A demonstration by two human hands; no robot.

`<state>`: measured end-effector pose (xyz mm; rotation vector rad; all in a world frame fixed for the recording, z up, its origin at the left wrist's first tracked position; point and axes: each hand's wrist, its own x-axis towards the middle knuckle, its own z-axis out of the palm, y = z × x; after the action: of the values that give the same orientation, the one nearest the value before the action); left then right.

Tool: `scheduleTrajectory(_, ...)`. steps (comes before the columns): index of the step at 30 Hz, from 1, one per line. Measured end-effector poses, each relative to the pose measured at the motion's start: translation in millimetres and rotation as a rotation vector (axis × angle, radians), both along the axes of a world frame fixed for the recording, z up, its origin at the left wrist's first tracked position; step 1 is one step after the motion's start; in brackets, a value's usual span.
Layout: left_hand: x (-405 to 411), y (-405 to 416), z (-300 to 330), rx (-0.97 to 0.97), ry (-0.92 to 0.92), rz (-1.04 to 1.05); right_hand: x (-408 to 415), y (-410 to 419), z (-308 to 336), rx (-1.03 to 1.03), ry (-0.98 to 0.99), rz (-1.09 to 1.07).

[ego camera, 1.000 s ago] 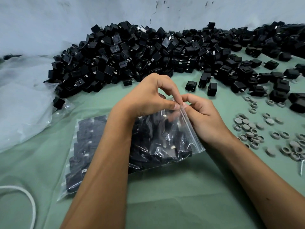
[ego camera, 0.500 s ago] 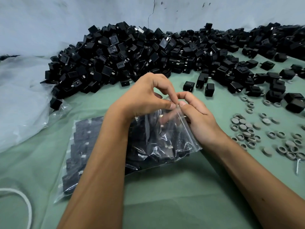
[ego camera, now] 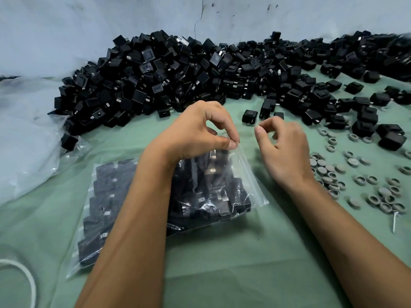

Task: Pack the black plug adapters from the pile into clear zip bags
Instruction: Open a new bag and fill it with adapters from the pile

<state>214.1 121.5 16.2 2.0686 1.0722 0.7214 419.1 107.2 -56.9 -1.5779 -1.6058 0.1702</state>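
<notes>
Right hand (ego camera: 282, 150) just let go of the zip bag (ego camera: 213, 190), grip empty. Left hand (ego camera: 200, 132) still pinches its top corner. Full bag at 6 o'clock of the pile (ego camera: 178, 78); seal probably done.

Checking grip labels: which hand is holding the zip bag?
The left hand pinches the zip bag by its top corner; the right hand is off it.

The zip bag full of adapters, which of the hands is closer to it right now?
Left. The left hand pinches the top edge of the zip bag. The right hand is off it, just to the right, fingers curled and empty.
</notes>
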Motion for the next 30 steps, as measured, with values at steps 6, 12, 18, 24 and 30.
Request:
scheduleTrajectory(6, -1.7, 1.1, 0.0, -0.010, -0.001, -0.008, 20.0, 15.9, -6.0, -0.304, -0.371, -0.096)
scheduleTrajectory(12, -1.2, 2.0, -1.0, 0.000, 0.006, -0.006, 14.8, 16.0, -5.3, -0.134, -0.265, 0.025)
scheduleTrajectory(18, -2.5, 3.1, -1.5, -0.005, 0.000, -0.004, 12.8, 15.6, -7.3, -0.150, -0.300, -0.067)
scheduleTrajectory(24, -1.7, 5.3, -3.2, 0.004, 0.002, -0.018, 6.4, 11.3, -5.7, -0.094, -0.160, 0.151)
scheduleTrajectory(30, -2.9, 5.5, -2.9, 0.019, 0.004, -0.019, -12.4, 5.0, -3.5, -0.087, 0.139, 0.324)
